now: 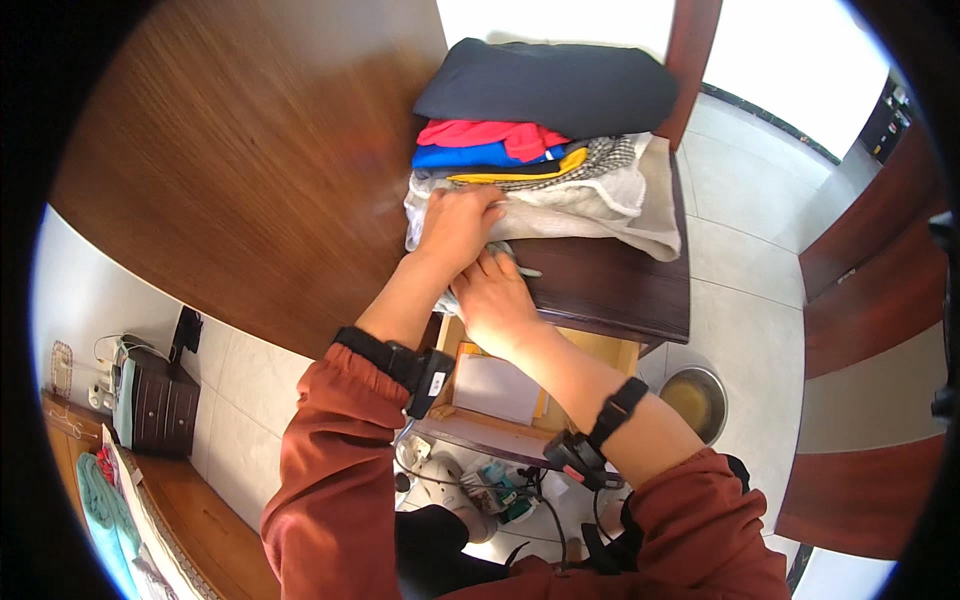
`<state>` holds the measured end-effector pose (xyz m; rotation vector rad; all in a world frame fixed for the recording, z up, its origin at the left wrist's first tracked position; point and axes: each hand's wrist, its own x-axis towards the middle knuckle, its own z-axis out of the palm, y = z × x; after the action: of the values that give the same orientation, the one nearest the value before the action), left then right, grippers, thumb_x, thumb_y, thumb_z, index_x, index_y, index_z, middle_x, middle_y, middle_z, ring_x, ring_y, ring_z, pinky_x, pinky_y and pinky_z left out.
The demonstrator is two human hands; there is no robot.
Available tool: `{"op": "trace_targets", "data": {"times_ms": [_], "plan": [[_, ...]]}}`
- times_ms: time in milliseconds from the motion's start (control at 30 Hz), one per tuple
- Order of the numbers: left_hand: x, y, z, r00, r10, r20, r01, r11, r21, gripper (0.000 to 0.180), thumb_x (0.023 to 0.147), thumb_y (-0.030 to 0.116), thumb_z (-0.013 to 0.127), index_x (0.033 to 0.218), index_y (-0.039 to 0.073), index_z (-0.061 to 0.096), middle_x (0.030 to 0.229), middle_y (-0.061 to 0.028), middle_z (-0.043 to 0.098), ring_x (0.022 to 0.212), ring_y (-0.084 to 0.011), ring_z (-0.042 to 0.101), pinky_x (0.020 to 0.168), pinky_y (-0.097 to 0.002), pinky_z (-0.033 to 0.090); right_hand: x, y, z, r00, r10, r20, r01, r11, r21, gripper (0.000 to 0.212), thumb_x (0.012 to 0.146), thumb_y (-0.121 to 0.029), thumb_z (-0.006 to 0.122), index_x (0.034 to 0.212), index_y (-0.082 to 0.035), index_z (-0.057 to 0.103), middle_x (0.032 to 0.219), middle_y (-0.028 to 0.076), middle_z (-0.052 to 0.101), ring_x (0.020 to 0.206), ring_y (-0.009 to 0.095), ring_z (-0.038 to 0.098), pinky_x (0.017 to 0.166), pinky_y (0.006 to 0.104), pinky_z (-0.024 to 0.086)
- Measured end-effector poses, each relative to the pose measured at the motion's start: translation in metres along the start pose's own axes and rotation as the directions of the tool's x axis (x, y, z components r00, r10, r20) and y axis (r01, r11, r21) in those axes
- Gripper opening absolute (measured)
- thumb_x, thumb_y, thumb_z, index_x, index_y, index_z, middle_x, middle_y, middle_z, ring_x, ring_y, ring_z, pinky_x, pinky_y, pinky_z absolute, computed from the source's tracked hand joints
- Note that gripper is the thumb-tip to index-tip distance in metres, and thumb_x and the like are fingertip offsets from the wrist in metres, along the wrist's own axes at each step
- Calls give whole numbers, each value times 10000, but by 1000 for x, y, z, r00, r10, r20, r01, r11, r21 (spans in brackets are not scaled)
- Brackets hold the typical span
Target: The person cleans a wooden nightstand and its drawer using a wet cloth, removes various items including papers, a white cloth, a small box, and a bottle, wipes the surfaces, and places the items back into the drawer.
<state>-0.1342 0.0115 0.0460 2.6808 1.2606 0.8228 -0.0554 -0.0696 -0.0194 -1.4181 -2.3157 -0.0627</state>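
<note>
A stack of folded cloth lies on a dark wooden cabinet top (610,285). At its lower front edge my left hand (458,228) is closed, its fingers at the white cloth (590,228). Just below, my right hand (495,302) grips a small crumpled grey-green cloth (448,303) at the cabinet's edge; most of this cloth is hidden under the hand. Above the white cloth are black-and-white checked, yellow, blue (470,155) and red (490,134) pieces. A large folded black cloth (545,88) tops the stack.
Below my forearms a drawer (585,350) stands pulled out, with white paper (495,388) inside. A metal bowl (693,403) sits on the tiled floor at right. A tall wooden panel (250,160) rises at left. Cables and small items lie under the drawer.
</note>
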Motion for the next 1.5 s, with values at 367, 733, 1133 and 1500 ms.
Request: {"op": "trace_targets", "data": {"times_ms": [367, 733, 1133, 1500], "plan": [[-69, 27, -20, 999, 40, -35, -37, 997, 73, 343, 789, 99, 601, 1126, 159, 572, 1155, -139, 513, 1093, -295, 478, 979, -483, 276, -155, 70, -88, 923, 378, 76, -372, 925, -80, 526, 749, -80, 603, 1252, -103, 450, 1324, 136, 401, 1238, 280, 360, 1016, 439, 259], [-147, 67, -68, 1000, 4, 1, -4, 997, -76, 231, 782, 65, 601, 1012, 88, 607, 1146, -141, 523, 936, -327, 569, 781, -375, 485, -242, 145, -110, 389, 892, 231, -229, -149, 962, 295, 864, -179, 570, 1120, -36, 537, 1000, 67, 604, 883, 183, 593, 759, 328, 488], [-41, 139, 62, 909, 412, 66, -406, 910, -80, 393, 791, 261, 622, 1074, -2, 553, 1180, -182, 495, 1134, -364, 435, 956, -418, 364, -141, 171, -57, 570, 809, -140, -550, 503, 666, 466, 831, -232, 584, 1234, -35, 457, 1214, 203, 411, 1095, 370, 443, 940, 402, 370], [-29, 145, 96, 903, 425, 70, -428, 903, 33, 485, 711, 326, 619, 1055, -5, 536, 1112, -170, 480, 1059, -344, 474, 890, -431, 372, -69, 276, -45, 647, 753, -124, -508, 546, 666, 538, 864, -300, 535, 1302, -31, 374, 1298, 238, 337, 1181, 394, 379, 983, 424, 342]]}}
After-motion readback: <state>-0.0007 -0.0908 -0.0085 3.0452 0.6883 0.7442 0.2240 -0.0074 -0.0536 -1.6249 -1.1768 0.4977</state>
